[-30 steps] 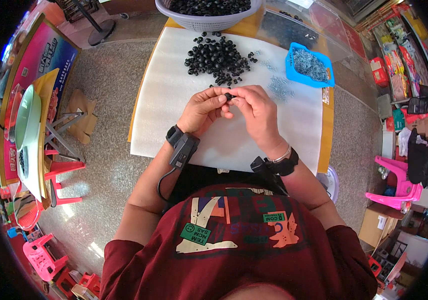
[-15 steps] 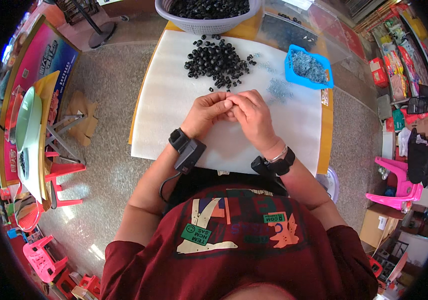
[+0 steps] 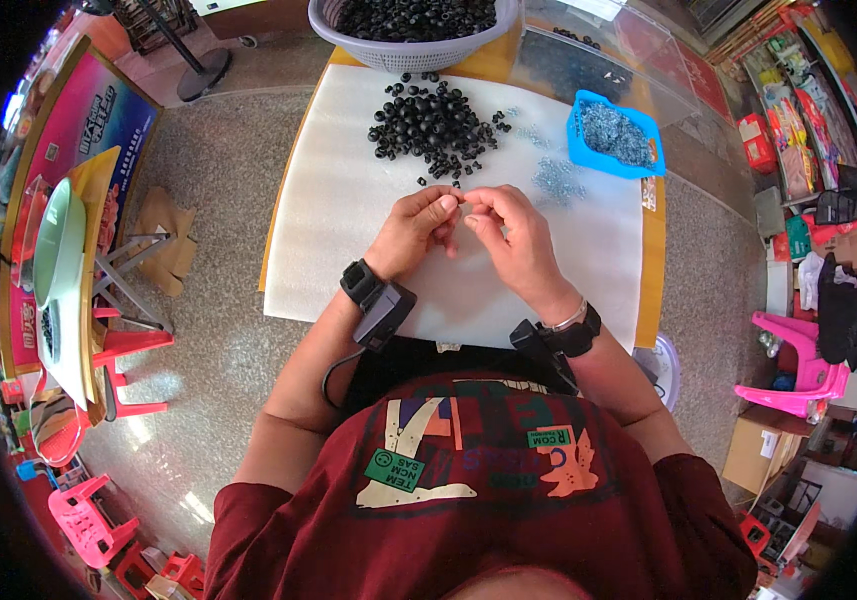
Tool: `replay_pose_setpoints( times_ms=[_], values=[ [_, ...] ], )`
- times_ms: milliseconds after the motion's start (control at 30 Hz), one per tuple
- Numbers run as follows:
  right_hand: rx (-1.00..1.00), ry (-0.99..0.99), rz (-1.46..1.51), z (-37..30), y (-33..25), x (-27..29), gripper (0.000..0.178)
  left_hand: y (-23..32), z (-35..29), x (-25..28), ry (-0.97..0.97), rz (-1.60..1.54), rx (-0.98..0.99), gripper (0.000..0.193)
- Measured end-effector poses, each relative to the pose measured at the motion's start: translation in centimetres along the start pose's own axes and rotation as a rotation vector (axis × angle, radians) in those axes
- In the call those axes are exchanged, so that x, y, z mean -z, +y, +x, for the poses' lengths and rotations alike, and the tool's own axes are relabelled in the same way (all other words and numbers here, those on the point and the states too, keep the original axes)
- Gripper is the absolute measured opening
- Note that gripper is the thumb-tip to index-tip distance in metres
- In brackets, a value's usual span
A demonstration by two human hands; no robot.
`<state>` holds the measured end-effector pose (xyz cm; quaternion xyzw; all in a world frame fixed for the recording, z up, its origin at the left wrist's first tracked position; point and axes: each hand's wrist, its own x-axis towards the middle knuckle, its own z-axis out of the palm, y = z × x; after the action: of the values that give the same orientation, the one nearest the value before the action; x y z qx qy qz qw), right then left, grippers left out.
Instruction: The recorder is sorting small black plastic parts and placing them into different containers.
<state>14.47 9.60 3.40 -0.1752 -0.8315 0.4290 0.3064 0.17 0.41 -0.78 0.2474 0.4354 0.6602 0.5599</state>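
Note:
My left hand (image 3: pixel 410 232) and my right hand (image 3: pixel 514 238) meet fingertip to fingertip above the white sheet (image 3: pixel 368 250) on the table. Both are pinched closed, thumb against forefinger. A tiny dark bit shows at the left fingertips, too small to name; whatever the right fingertips hold is hidden. Just beyond my hands lies a heap of small round black knob-like pieces (image 3: pixel 433 125), a few of them loose at its near edge. To its right is a thin scatter of tiny clear bluish pieces (image 3: pixel 558 180). A blue plastic basket (image 3: pixel 578 150) holds many more of these.
A grey perforated basin (image 3: pixel 413 52) full of black pieces stands at the table's far edge. Beside it is a clear box (image 3: pixel 573 65). A side table with a pale green bowl (image 3: pixel 58 240) stands left; a pink chair (image 3: pixel 798 365) is at right.
My hands have drawn slightly apart, with a gap opening below the touching fingertips. The right thumb has come away from the left hand. Heap and baskets stay in place.

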Motion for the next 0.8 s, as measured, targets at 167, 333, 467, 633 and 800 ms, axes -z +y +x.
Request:
replay_pose_setpoints(
  times_ms=[167,333,467,633,800],
  values=[
    [0.056,0.028,-0.058,0.1,0.6,-0.5,0.019,0.2,-0.2,-0.6,0.060,0.015,0.017,0.031],
    [-0.034,0.031,-0.018,0.5,0.5,-1.5,0.017,0.7,-0.4,-1.1,0.057,0.084,-0.006,0.031],
    [-0.073,0.052,0.065,0.8,0.3,-1.7,0.017,1.3,-0.8,-1.5,0.106,0.035,0.012,0.029],
    [-0.061,0.049,0.119,0.8,0.0,-1.7,0.019,0.8,-0.6,-0.1,0.008,-0.157,0.039,0.030],
    [0.088,0.054,-0.116,0.8,0.3,-1.1,0.023,0.6,-0.4,-0.1,-0.049,-0.149,0.024,0.031]
  ],
)
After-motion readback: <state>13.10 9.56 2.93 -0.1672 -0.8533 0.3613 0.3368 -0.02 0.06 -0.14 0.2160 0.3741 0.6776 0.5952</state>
